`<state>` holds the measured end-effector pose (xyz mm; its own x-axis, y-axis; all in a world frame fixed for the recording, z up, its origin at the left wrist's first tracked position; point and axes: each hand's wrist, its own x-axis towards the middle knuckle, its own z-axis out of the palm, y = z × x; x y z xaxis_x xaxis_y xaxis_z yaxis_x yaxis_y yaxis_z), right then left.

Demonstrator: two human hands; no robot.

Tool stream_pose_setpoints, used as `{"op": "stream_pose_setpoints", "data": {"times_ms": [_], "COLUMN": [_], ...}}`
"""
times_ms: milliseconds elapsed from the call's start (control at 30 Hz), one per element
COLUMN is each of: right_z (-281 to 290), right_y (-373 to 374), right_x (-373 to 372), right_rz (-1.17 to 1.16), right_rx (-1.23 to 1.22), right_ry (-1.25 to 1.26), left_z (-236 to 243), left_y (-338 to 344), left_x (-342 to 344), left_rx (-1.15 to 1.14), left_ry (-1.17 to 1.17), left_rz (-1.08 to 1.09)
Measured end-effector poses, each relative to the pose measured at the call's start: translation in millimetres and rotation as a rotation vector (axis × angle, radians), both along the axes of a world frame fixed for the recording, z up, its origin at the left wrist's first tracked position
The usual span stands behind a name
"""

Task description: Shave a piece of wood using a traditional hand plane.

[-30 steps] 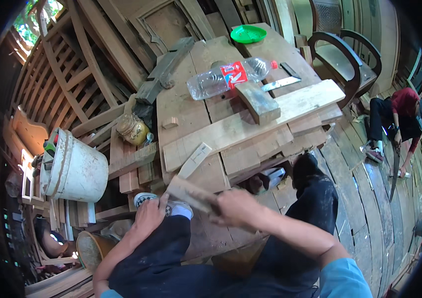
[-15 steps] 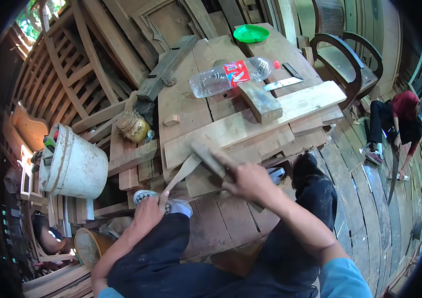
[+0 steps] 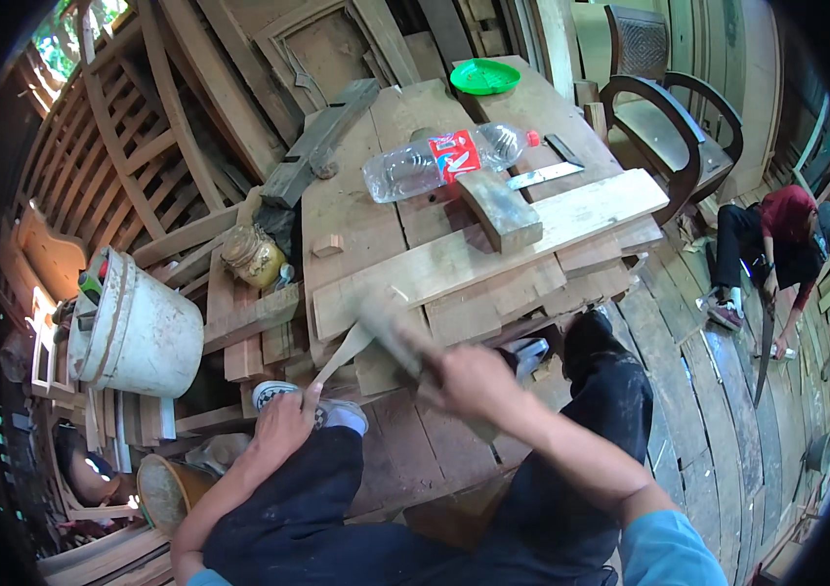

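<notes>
My left hand grips the lower end of a slim, pale, tapered wood piece, beside my left shoe. Its upper end leans at the near edge of a low wooden bench. My right hand is closed round a long, flat, grey-brown tool, smeared by motion, so its kind is unclear. The tool crosses over the wood piece's upper end; whether they touch I cannot tell. Just beyond lies a long pale board, with a thick wooden block resting across it.
On the bench lie a plastic bottle, a try square and a green dish. At left stand a white bucket and a jar. A chair is behind; at right a person holds a saw.
The view has shifted slightly, so most things sit a little further left. My right hand and its tool have moved slightly, the tool more blurred; my left hand keeps its grip.
</notes>
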<state>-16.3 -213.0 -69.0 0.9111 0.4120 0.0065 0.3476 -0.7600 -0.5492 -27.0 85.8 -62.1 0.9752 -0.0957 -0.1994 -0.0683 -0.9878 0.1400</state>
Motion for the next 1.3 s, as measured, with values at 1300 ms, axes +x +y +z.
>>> {"op": "stream_pose_setpoints", "data": {"times_ms": [1300], "right_z": [3], "right_y": [10], "right_x": [5], "right_rz": [0.089], "right_rx": [-0.065], "right_ry": [0.069], "left_z": [1], "left_y": [11], "left_x": [-6], "left_rx": [-0.050], "left_ry": [-0.031], "left_rz": [-0.008]}}
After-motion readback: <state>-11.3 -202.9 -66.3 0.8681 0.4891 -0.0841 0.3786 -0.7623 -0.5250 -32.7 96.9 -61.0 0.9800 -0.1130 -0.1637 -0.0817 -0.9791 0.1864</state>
